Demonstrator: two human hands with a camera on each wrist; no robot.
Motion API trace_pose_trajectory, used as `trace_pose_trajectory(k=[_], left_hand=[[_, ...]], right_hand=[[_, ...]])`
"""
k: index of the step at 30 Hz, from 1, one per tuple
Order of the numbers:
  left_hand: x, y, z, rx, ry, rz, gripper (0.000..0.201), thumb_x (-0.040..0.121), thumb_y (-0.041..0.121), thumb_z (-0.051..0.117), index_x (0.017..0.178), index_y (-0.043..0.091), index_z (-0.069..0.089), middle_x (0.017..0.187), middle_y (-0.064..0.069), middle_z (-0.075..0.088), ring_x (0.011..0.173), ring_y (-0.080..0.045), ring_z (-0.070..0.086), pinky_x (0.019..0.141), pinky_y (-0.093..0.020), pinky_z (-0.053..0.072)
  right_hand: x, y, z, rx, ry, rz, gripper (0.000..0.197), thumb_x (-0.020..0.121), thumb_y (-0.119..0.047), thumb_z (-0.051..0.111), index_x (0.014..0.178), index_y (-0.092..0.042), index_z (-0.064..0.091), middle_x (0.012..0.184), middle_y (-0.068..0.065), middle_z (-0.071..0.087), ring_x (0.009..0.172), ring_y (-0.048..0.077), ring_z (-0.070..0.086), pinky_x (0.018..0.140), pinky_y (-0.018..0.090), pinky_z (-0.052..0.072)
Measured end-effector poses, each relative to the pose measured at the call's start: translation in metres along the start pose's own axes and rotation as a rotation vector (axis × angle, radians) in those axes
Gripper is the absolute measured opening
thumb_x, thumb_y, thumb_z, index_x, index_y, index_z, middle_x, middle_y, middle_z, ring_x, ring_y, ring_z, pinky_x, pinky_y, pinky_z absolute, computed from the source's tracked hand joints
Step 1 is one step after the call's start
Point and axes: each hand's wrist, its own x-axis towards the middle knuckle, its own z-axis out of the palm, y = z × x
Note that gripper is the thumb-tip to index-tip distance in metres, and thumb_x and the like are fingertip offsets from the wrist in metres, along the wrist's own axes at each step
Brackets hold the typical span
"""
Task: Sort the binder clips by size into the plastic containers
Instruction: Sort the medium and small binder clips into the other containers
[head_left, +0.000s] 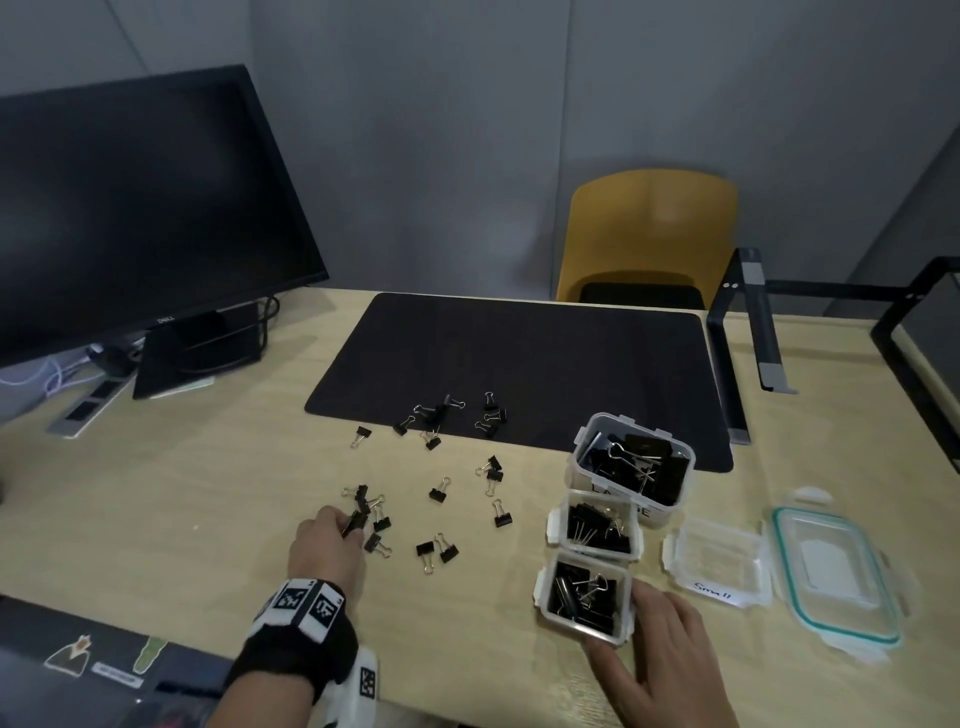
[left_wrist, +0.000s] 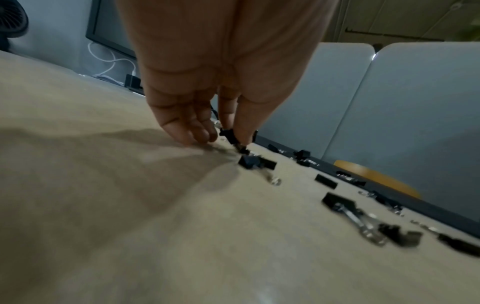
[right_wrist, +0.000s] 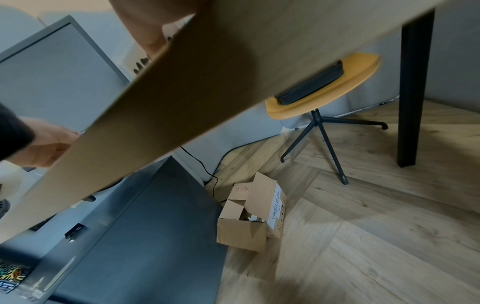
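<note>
Several small black binder clips (head_left: 437, 493) lie loose on the wooden table (head_left: 208, 493), and more sit on the mat's near edge (head_left: 488, 415). My left hand (head_left: 349, 525) pinches one small clip (left_wrist: 230, 136) between thumb and forefinger, just above the table beside other clips. Three clear plastic containers stand in a row at the right. The far one, labelled LARGE (head_left: 631, 462), the middle one (head_left: 597, 522) and the near one (head_left: 584, 597) all hold clips. My right hand (head_left: 631, 621) grips the near container at its right front corner. The right wrist view shows mostly the table's edge and the floor.
A black desk mat (head_left: 519, 353) covers the table's centre. A dark monitor (head_left: 130, 208) stands at the left, a yellow chair (head_left: 649, 234) behind and a laptop stand (head_left: 748, 338) at the right. Two lids (head_left: 714, 564) (head_left: 836, 577) lie right of the containers. A laptop (head_left: 78, 665) sits near left.
</note>
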Motion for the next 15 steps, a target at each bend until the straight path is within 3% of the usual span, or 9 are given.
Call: trace_pose_trajectory(k=[4,10,15], left_hand=[[-0.021,0.017,-0.009,-0.097,-0.03,0.126,0.01,0.092,0.013,0.056,0.097,0.016,0.048,0.093,-0.001,0.059,0.08,-0.018,0.053,0.072,-0.027,0.039],[-0.069,0.053,-0.009,-0.202,-0.177,0.377,0.013,0.089,0.018,0.061,0.095,0.027,0.055,0.093,0.009,0.063,0.081,-0.002,0.057,0.064,-0.014,0.039],[-0.106,0.079,0.007,-0.183,-0.349,0.604,0.017,0.09,0.025,0.059,0.098,0.04,0.056,0.095,0.021,0.06,0.089,0.008,0.054,0.072,-0.011,0.039]], right_hand=[[0.001,0.002,0.001,-0.014,-0.015,-0.002,0.065,0.073,-0.068,0.047,0.127,-0.033,0.045,0.12,-0.022,0.053,0.112,0.009,0.036,0.089,0.028,0.037],[0.001,0.004,0.0,-0.028,-0.045,-0.001,0.068,0.074,-0.068,0.043,0.132,-0.032,0.04,0.126,-0.023,0.047,0.117,0.007,0.028,0.095,0.025,0.032],[0.0,0.003,0.001,-0.025,-0.041,-0.001,0.069,0.074,-0.067,0.042,0.133,-0.033,0.038,0.127,-0.023,0.045,0.121,0.008,0.026,0.099,0.026,0.031]])
